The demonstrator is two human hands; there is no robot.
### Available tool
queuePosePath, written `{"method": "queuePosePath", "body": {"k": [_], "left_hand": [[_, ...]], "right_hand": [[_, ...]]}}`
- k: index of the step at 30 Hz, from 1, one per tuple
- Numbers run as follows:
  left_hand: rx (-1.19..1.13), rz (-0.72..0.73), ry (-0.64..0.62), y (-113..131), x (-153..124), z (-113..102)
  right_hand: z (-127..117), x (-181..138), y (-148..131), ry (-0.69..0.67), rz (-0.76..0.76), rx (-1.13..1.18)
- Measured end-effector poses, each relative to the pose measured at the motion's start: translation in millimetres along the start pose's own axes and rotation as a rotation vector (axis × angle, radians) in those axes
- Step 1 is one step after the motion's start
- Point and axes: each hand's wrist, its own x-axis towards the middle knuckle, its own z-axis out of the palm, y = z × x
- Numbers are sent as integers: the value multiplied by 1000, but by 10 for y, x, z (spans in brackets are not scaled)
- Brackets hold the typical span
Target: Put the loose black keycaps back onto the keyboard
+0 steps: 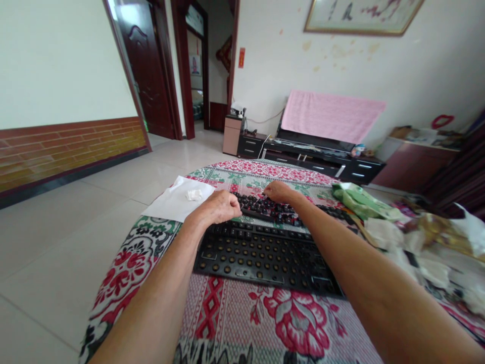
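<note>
A: What does the keyboard [261, 260] look like?
B: Black and wide, with bare sockets where the keys would sit: rows of small round spots, brownish-yellow in the middle. Thin raised outlines frame parts of its near edge.

A: Where is it?
B: Flat on the table, on a patterned tablecloth [301, 323] in red, green and white. The right forearm covers part of its right side.

A: And the keys [252, 203]?
B: Loose and black, in a jumbled strip just beyond the keyboard, with a longer dark bar on the near side.

A: The hands?
B: The left hand [220, 206] is at the left end of the strip, fingers curled in to the thumb. The right hand [279, 192] is over the far side, fingertips drawn together, a small dark bit beside them. I can't tell whether either grips anything.

A: Further out?
B: On the left, white paper [164, 205] with a crumpled white scrap [194, 194] on it. On the right, a green bag [358, 201] and a blurred clutter of wrappings. At the far wall, a pink towel [329, 116] hangs over a screen on a dark cabinet [364, 171].
</note>
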Motion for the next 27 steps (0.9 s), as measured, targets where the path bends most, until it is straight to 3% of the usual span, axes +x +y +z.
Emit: {"method": "queuePosePath", "body": {"k": [4, 9, 15, 24, 27], "left_hand": [[-115, -22, 70, 9, 43, 55], [-442, -183, 148, 135, 98, 154], [-747, -131, -4, 253, 83, 209], [-820, -187, -118, 326, 76, 320], [-733, -212, -86, 299, 79, 319]], "right_hand": [[-129, -160, -28, 70, -65, 38], [-202, -574, -172, 314, -354, 254], [-161, -976, -342, 389, -547, 385], [31, -1112, -411, 445, -488, 479], [57, -1115, -379, 442, -443, 481]]}}
